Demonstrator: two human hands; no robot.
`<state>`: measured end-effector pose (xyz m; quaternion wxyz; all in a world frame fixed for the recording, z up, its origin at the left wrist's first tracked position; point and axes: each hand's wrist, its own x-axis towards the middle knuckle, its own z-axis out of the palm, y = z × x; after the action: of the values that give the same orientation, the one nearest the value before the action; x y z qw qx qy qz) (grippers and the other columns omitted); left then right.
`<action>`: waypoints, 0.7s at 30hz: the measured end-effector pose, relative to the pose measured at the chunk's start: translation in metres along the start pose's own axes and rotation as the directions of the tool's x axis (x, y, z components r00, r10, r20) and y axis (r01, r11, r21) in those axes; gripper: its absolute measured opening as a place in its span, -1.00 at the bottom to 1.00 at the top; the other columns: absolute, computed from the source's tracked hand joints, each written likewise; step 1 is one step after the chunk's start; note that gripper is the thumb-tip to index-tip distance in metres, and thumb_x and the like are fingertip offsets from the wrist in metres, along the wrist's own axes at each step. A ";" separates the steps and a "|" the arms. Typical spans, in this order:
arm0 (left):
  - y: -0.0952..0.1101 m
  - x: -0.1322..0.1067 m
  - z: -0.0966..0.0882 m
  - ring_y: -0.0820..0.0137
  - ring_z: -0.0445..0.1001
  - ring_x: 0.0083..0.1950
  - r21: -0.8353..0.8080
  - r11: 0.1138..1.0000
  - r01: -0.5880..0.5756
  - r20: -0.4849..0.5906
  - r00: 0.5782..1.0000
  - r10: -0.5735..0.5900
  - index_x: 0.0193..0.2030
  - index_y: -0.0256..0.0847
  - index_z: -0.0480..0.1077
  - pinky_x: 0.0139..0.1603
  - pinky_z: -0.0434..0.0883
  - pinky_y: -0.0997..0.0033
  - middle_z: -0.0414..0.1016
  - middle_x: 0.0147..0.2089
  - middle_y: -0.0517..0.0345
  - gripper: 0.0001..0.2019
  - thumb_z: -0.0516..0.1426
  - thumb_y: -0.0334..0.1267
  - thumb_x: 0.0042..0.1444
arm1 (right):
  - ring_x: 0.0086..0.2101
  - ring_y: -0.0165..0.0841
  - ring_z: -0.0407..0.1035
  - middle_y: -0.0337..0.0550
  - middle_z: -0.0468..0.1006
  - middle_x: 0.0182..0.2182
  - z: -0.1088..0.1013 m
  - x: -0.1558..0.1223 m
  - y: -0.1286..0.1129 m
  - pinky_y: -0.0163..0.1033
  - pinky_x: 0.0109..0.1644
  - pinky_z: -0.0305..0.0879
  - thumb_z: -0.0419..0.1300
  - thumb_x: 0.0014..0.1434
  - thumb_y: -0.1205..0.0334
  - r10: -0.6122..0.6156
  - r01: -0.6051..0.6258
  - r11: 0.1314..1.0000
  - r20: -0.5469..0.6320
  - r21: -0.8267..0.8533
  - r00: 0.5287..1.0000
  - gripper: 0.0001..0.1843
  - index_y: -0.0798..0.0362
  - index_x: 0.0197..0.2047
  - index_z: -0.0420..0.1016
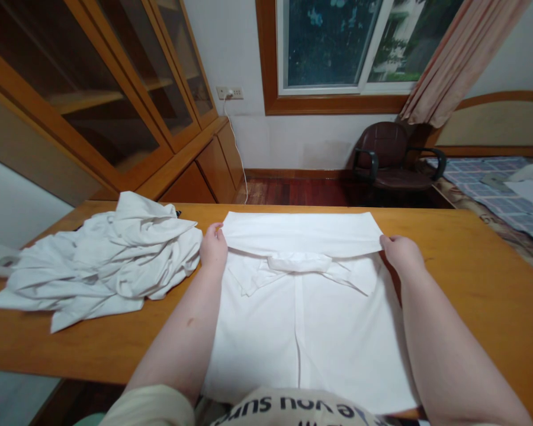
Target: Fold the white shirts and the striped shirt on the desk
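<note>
A white collared shirt lies spread on the wooden table, its button strip running down the middle toward me. Its far part is folded over as a wide band that reaches the collar. My left hand pinches the left end of this band between thumb and fingers. At the band's right end, my right hand grips the other corner the same way. Between both hands the band is held fairly straight. The shirt's near edge comes up against my own top.
A crumpled heap of white cloth sits on the table to the left. Beyond the table are a glass-doored cabinet, a brown armchair and a bed. A white cord hangs from a wall socket.
</note>
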<state>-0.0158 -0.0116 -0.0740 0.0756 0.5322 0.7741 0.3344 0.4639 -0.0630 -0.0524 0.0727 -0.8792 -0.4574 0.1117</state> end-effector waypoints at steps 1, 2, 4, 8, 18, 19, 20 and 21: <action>0.000 0.000 -0.001 0.17 0.45 -0.22 -0.002 1.000 -0.004 0.003 1.000 0.004 -0.03 -0.09 0.39 -0.22 0.32 0.29 0.49 -0.23 0.01 -0.73 -0.06 -0.26 0.22 | -0.25 -0.08 0.43 0.16 0.56 -0.31 -0.002 -0.001 0.000 -0.18 -0.33 0.24 -0.09 0.17 0.01 0.000 0.000 1.000 -0.008 0.004 1.000 -0.52 0.12 -0.27 0.57; 0.001 -0.001 -0.002 0.17 0.45 -0.22 -0.002 1.000 -0.010 0.007 1.000 0.010 -0.07 -0.09 0.40 -0.22 0.31 0.29 0.49 -0.24 0.01 -0.73 -0.07 -0.27 0.22 | -0.27 -0.08 0.43 0.15 0.56 -0.32 -0.004 -0.001 0.000 -0.19 -0.35 0.23 -0.09 0.17 0.01 -0.001 0.001 1.000 -0.013 0.008 1.000 -0.52 0.12 -0.27 0.56; 0.000 -0.001 -0.005 0.18 0.44 -0.22 -0.008 1.000 -0.014 -0.001 1.000 0.014 -0.14 -0.09 0.42 -0.22 0.30 0.30 0.49 -0.26 0.03 -0.74 -0.07 -0.29 0.20 | -0.30 -0.10 0.42 0.14 0.55 -0.35 -0.005 -0.003 0.000 -0.20 -0.38 0.21 -0.08 0.16 0.01 0.003 -0.002 1.000 -0.027 0.025 1.000 -0.54 0.11 -0.30 0.56; 0.000 0.001 -0.005 0.30 0.41 -0.34 -0.184 0.980 0.080 -0.024 0.996 -0.086 -0.20 -0.12 0.45 -0.30 0.33 0.37 0.47 -0.33 0.10 -0.77 -0.03 -0.28 0.14 | -0.45 -0.20 0.36 0.04 0.49 -0.53 -0.007 -0.006 0.003 -0.23 -0.46 0.15 -0.07 0.13 0.00 0.020 -0.012 0.994 -0.073 0.110 0.997 -0.55 0.11 -0.42 0.53; -0.016 0.011 0.006 0.42 0.34 -0.59 -0.345 0.880 0.326 0.259 0.934 -0.244 -0.14 -0.18 0.47 -0.53 0.31 0.45 0.41 -0.53 0.18 -0.69 0.06 -0.39 -0.06 | -0.25 -0.07 0.44 0.17 0.56 -0.30 0.006 0.011 0.012 -0.14 -0.23 0.28 0.06 0.08 0.07 -0.020 0.020 1.000 0.107 0.002 0.994 -0.61 0.19 -0.31 0.58; -0.018 0.011 0.005 0.37 0.39 -0.53 -0.289 0.913 0.289 0.244 0.944 -0.222 -0.19 -0.16 0.48 -0.47 0.35 0.41 0.44 -0.51 0.16 -0.73 0.09 -0.39 -0.07 | -0.19 -0.03 0.44 0.22 0.56 -0.25 0.009 0.012 0.012 -0.11 -0.17 0.29 0.06 0.09 0.07 -0.024 0.027 0.999 0.132 -0.026 0.991 -0.60 0.21 -0.29 0.59; -0.018 0.011 0.004 0.31 0.44 -0.44 -0.197 0.953 0.231 0.229 0.956 -0.184 -0.23 -0.15 0.49 -0.39 0.37 0.36 0.47 -0.46 0.12 -0.76 0.10 -0.37 -0.06 | -0.15 0.00 0.43 0.25 0.55 -0.19 0.012 0.013 0.011 -0.08 -0.13 0.29 0.05 0.11 0.06 -0.023 0.031 0.998 0.148 -0.048 0.989 -0.58 0.22 -0.25 0.59; -0.018 0.010 0.002 0.25 0.47 -0.35 -0.080 0.985 0.154 0.219 0.966 -0.134 -0.23 -0.14 0.49 -0.30 0.39 0.31 0.50 -0.40 0.07 -0.78 0.11 -0.35 -0.04 | -0.11 0.02 0.41 0.28 0.53 -0.15 0.014 0.013 0.011 -0.05 -0.10 0.28 0.03 0.13 0.05 -0.020 0.030 0.998 0.155 -0.062 0.988 -0.55 0.23 -0.21 0.58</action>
<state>-0.0330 -0.0058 -0.0834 0.2077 0.5029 0.7812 0.3060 0.4761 -0.0577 -0.0702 0.0104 -0.8639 -0.4762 0.1638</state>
